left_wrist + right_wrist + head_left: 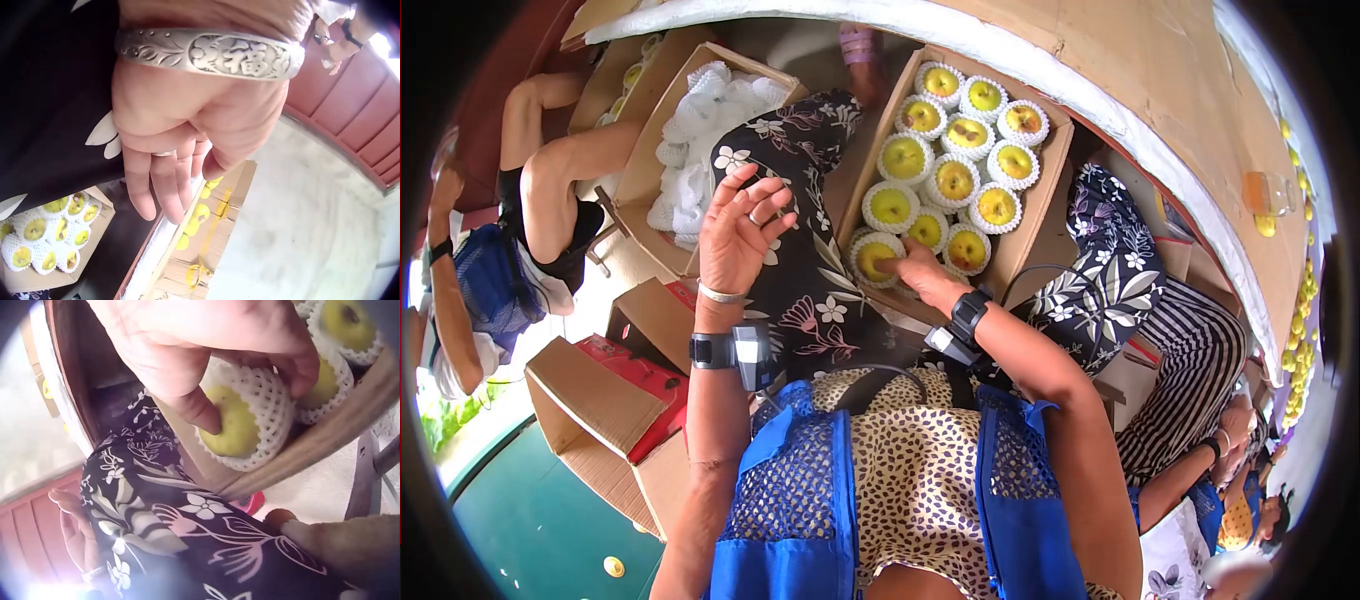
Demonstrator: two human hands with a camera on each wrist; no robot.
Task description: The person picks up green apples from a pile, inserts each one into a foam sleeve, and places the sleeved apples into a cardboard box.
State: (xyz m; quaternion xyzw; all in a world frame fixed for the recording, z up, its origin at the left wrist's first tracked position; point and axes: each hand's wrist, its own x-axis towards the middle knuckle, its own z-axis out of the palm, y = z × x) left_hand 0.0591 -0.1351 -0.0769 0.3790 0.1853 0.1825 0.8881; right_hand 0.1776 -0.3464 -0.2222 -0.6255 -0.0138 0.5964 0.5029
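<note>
My right hand [928,277] reaches into the near left corner of a cardboard box [1055,160] and grips a yellow-green apple [230,428] in a white foam net. In the right wrist view the thumb presses its bare skin while the fingers curl round the netted side. Several more netted apples [953,180] sit packed in the box, some with brown patches. My left hand [740,240] is raised over my patterned trouser leg, fingers relaxed and holding nothing. It wears a ring and a silver bangle [244,56].
Left of my leg stands a box of white foam nets [700,130]. Opened cartons [595,400] lie nearer on that side. A cardboard-covered ledge [1180,90] with a white edge curves beyond the apple box. Other people sit at both sides.
</note>
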